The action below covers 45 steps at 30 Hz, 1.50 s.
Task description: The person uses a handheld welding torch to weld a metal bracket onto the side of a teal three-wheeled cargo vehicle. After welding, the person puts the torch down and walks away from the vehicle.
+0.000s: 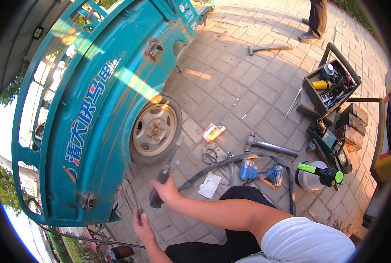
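Note:
My right hand (169, 193) grips a dark handheld tool (162, 175) with a long, narrow upper end pointing up beside the wheel (144, 144) of a teal vehicle (108, 101). My left hand (144, 225) is lower, with fingers curled at a thin wire or rod (134, 199) near the vehicle's rusty lower edge. A dark hose (195, 175) curves across the paving from near the tool. Around it lie a white paper (209, 185), an orange-and-white packet (212, 131), a blue power tool (260, 173) and a hammer (272, 147).
A toolbox (316, 96) and metal cases (352, 127) stand at the right, beside a spray bottle (306, 179) and a yellow machine (381, 158). Another hammer (270, 49) lies farther back. A person's legs (317, 19) stand at the top right on the paving (230, 83).

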Each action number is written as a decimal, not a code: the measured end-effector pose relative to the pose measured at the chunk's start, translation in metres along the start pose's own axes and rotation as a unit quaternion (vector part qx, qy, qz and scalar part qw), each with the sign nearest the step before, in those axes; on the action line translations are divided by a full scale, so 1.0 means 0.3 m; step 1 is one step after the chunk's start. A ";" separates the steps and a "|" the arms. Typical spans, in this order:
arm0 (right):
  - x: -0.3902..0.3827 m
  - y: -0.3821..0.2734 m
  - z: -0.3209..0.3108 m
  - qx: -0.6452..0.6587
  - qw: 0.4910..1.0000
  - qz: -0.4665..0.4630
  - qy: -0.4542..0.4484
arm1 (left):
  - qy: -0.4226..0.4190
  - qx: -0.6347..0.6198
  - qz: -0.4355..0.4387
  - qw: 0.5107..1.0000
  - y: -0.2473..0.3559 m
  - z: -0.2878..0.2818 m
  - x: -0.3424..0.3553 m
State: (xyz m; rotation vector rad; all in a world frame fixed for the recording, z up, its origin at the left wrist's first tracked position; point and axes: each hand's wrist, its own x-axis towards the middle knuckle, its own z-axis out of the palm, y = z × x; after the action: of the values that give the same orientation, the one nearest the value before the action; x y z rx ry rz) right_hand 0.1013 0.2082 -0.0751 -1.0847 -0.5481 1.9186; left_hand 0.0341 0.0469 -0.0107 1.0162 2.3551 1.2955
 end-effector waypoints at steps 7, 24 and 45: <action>0.060 -0.030 -0.034 -0.021 0.997 0.059 0.032 | -0.030 0.006 0.002 1.000 0.047 0.079 0.037; -0.012 0.046 0.022 -0.063 0.992 0.103 -0.026 | -0.010 0.090 0.003 0.996 -0.006 -0.025 -0.042; -0.013 -0.249 -0.287 0.025 0.974 0.181 -0.134 | -0.123 -0.096 0.000 0.988 0.194 -0.102 -0.198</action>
State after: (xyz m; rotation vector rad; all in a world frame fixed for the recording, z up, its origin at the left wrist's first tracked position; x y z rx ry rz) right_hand 0.2096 0.2434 -0.0665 -0.9465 -0.4687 2.4067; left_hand 0.0867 0.0074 0.0486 1.0478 2.0063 1.2874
